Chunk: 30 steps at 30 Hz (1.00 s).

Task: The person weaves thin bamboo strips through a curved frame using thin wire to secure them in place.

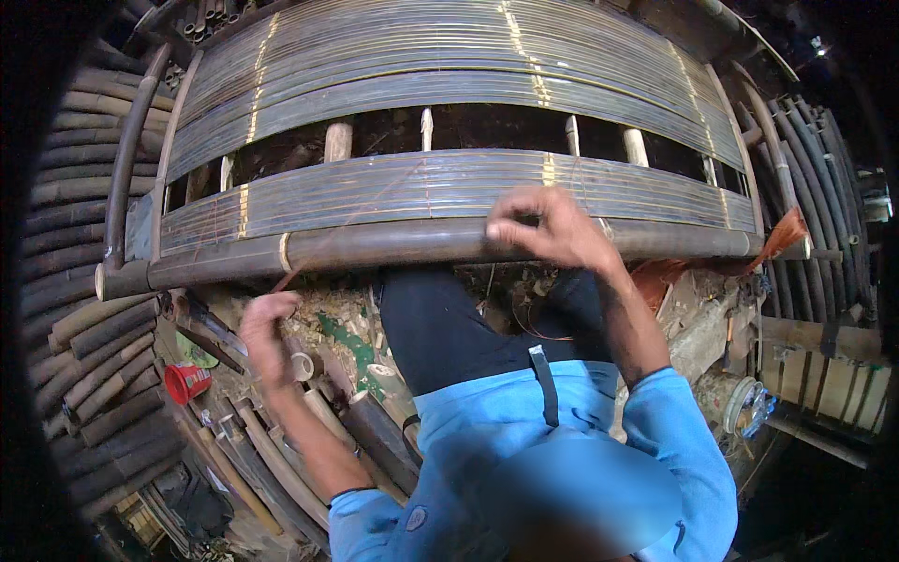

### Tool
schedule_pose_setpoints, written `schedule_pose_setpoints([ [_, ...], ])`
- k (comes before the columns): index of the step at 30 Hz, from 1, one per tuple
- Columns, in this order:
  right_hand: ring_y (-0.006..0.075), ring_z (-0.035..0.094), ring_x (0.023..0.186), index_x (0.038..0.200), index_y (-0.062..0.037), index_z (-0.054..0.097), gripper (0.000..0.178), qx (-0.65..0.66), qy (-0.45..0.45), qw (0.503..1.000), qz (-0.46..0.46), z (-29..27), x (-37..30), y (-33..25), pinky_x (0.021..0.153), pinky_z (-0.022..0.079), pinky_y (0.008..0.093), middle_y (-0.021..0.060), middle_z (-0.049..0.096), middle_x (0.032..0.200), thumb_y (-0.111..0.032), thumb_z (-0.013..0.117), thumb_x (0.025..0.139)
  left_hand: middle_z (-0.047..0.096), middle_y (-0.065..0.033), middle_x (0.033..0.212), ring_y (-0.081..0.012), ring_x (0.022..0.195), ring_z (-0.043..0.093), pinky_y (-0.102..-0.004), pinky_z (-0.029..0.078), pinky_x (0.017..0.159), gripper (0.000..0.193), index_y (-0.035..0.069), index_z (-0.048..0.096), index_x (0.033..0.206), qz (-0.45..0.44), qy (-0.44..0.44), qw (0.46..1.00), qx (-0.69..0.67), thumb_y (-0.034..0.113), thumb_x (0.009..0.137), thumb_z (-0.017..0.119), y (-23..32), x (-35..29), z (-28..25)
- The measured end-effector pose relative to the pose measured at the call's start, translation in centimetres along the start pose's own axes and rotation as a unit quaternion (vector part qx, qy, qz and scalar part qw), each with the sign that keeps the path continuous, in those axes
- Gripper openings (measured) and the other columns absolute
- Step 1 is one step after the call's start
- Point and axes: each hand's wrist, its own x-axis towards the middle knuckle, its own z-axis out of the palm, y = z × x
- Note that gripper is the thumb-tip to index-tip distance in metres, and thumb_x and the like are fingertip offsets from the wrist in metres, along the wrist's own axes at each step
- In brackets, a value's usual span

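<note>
A bamboo bench frame (375, 242) lies across in front of me, its thick dark pole at the near edge. Behind that pole runs a band of thin split-bamboo slats (356, 192). My left hand (269, 328) is below and left of the pole, slightly blurred, its fingers closed. From its fingertips a thin reddish cord (361, 214) slants up to the slats. My right hand (551, 227) is over the pole right of centre, fingers curled and thumb drawn in; anything small inside is hidden. A fine reddish strand loops below it by my leg.
A wider slat panel (393, 56) spans the far side, beyond a gap with short bamboo struts (338, 142). Bamboo poles are stacked at left (80, 201) and right (824, 187). A red tub (187, 382) stands lower left; reddish fibre (782, 239) hangs at the pole's right end.
</note>
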Motion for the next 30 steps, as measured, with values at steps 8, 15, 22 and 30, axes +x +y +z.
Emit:
schedule_pose_setpoints([
  [8, 0.0371, 0.070, 0.105, 0.116, -0.0056, 0.073, 0.035, -0.094, 0.118, 0.985, 0.081, 0.6, 12.5, 3.8, 0.094, 0.054, 0.0430, 0.0203, 0.073, 0.111, -0.030, 0.067, 0.092, 0.060, -0.0127, 0.125, -0.0156, 0.100, 0.052, -0.0271, 0.045, 0.082, 0.040, -0.006, 0.050, 0.141, 0.083, 0.026, 0.958, -0.274, 0.009, 0.104, 0.052, 8.3, 10.8, -17.6],
  [15, 0.0423, 0.066, 0.113, 0.122, -0.0099, 0.072, 0.043, -0.142, 0.015, 0.971, 0.193, 2.7, 17.9, 10.1, 0.097, 0.053, 0.0458, 0.0250, 0.070, 0.115, -0.026, 0.062, 0.083, 0.075, -0.0191, 0.099, -0.0298, 0.092, 0.075, -0.0386, 0.057, 0.087, 0.025, 0.008, 0.079, 0.105, 0.089, -0.169, 0.866, 0.462, 0.015, 0.083, 0.069, 3.9, 22.1, 16.7],
  [22, 0.0257, 0.071, 0.082, 0.107, -0.0096, 0.078, 0.029, -0.067, -0.027, 0.970, 0.233, 2.9, 17.6, 8.1, 0.082, 0.055, 0.0374, 0.0155, 0.077, 0.094, -0.026, 0.067, 0.085, 0.073, -0.0244, 0.100, -0.0395, 0.098, 0.072, -0.0442, 0.057, 0.089, 0.024, 0.009, 0.080, 0.099, 0.032, -0.209, 0.818, 0.535, 0.014, 0.076, 0.076, -0.4, 21.5, 26.0],
  [30, 0.0121, 0.066, 0.092, 0.102, -0.0007, 0.073, 0.025, 0.234, -0.009, 0.967, 0.099, -0.7, 12.8, 4.1, 0.082, 0.052, 0.0290, 0.0037, 0.073, 0.095, -0.024, 0.065, 0.098, 0.070, -0.0174, 0.115, -0.0099, 0.063, 0.061, -0.0212, 0.043, 0.044, 0.075, 0.005, 0.035, 0.155, -0.160, -0.377, 0.896, -0.171, 0.001, 0.085, 0.062, 4.7, 20.4, 19.6],
])
